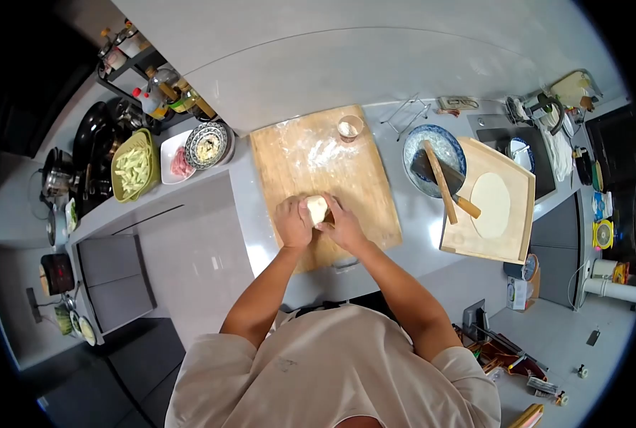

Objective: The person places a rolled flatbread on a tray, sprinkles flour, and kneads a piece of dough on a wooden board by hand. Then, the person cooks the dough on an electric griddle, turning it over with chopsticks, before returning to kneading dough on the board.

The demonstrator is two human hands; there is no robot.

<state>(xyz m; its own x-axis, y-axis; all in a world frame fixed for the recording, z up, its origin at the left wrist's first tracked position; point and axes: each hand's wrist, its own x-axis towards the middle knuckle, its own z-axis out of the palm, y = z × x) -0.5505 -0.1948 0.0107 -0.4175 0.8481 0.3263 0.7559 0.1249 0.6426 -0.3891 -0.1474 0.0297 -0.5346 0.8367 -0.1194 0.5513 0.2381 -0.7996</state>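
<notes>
Cupping one dough lump (317, 210), two hands (294, 222) (344, 224) meet over one wooden board (284, 158).

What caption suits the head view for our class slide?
Left hand and right hand cup a rounded, pale dough lump over a rectangular, floured wooden board.

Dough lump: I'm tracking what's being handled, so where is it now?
Midway across the head view, the dough lump is between the left hand and right hand, over the near half of the wooden board.
</notes>
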